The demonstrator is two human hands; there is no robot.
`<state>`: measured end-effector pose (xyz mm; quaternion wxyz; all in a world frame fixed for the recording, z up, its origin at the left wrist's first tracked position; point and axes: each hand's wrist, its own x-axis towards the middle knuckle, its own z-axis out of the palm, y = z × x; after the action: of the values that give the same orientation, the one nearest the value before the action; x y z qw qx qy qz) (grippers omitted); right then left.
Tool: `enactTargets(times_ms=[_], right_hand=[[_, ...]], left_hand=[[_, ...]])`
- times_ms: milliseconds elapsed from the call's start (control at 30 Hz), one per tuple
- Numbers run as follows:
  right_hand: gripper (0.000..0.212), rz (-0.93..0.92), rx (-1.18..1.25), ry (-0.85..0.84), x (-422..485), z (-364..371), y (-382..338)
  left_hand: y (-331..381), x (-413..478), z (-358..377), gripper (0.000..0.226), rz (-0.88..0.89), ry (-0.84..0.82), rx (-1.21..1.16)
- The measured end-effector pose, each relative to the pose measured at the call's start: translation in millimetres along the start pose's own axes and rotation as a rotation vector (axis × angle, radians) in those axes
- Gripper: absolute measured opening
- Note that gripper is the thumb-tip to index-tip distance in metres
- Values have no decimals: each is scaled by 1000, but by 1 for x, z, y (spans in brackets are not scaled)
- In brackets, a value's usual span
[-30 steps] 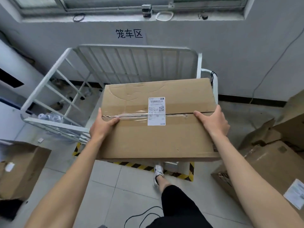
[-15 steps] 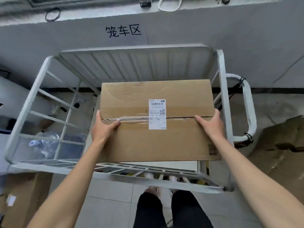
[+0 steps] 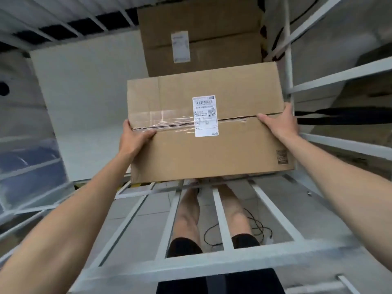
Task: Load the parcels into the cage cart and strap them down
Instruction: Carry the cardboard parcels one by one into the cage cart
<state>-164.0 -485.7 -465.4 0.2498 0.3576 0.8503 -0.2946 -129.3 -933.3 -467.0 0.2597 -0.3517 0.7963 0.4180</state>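
Brown cardboard parcel with white label; white-barred cage cart; black shorts.

We see through one wide head-worn camera, tilted steeply down over the near rail of the cart, close above the box.

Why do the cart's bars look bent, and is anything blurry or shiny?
Head view: the wide-angle lens bows the cage cart bars toward the edges; the left edge is smeared by blur; the held parcel is fairly sharp, though its label text is unreadable; light glares off the clear tape.
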Motion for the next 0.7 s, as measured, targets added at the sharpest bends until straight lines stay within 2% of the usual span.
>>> enactTargets(times_ms=[133, 267, 433, 600, 700], right_hand=[[97, 79, -34, -40, 41, 46, 28], [94, 102, -68, -71, 87, 79, 38], [86, 69, -55, -88, 149, 105, 39], [76, 62, -102, -22, 171, 122, 50], [80, 76, -133, 39, 164, 122, 54]], left_hand=[[-41, 56, 40, 95, -74, -66, 16], [-59, 101, 74, 103, -114, -79, 20], [-66, 150, 108, 95, -123, -50, 45], [-68, 170, 128, 89, -131, 31, 198], [-68, 164, 135, 96, -103, -6, 193]])
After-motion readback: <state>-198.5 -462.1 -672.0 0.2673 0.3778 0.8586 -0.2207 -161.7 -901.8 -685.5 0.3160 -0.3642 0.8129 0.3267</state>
